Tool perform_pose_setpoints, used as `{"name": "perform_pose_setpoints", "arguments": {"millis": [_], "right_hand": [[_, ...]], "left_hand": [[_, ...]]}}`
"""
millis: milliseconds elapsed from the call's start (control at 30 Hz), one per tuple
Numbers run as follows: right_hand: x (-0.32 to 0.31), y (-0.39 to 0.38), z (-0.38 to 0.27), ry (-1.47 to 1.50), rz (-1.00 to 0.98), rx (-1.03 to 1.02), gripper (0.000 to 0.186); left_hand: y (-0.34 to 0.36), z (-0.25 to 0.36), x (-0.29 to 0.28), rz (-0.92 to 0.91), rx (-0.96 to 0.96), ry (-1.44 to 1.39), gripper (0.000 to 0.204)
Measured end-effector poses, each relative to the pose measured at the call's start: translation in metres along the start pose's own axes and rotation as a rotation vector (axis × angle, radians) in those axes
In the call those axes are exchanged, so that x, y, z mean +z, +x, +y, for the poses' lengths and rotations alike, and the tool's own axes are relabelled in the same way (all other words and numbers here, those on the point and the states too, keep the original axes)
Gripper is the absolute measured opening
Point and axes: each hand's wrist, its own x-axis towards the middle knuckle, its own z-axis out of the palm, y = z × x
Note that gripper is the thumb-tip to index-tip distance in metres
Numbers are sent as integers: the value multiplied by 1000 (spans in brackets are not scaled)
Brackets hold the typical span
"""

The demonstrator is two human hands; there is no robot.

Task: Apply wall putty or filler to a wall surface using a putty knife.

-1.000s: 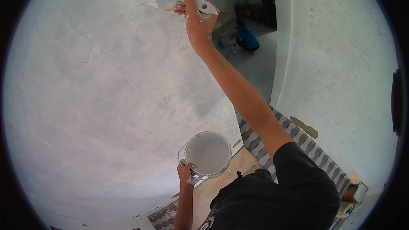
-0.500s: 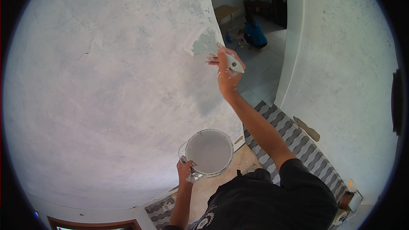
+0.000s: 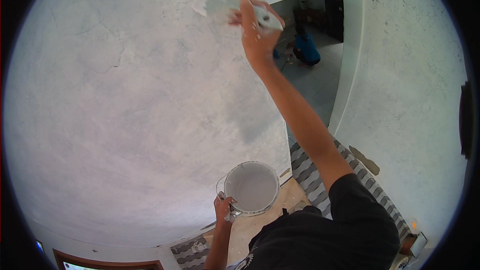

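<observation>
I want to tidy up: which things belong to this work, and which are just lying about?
In use:
round, pale grey, plastic-looking bucket, in the left hand
flat white tool with a holed handle, in the right hand
mottled white wall

Apparently unused:
tall, dark, box-shaped furniture in the background
brown rectangular frame, lower left
pale rectangular panel, lower right

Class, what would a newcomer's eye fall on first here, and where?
Probably the right hand, raised at upper centre before the pale wall, gripping a white-handled tool. Next, the round bucket at lower centre, held by the left hand. Beyond the doorway, upper right, a person in blue crouches.
</observation>
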Motion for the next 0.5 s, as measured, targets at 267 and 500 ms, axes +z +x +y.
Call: {"name": "perform_pose_setpoints", "arguments": {"millis": [267, 500], "right_hand": [[-70, -84, -20, -194, 62, 212, 18], [-47, -29, -43, -237, -106, 45, 26]], "left_hand": [[-3, 10, 11, 19, 20, -14, 18], [-7, 14, 15, 6, 5, 28, 19]]}}
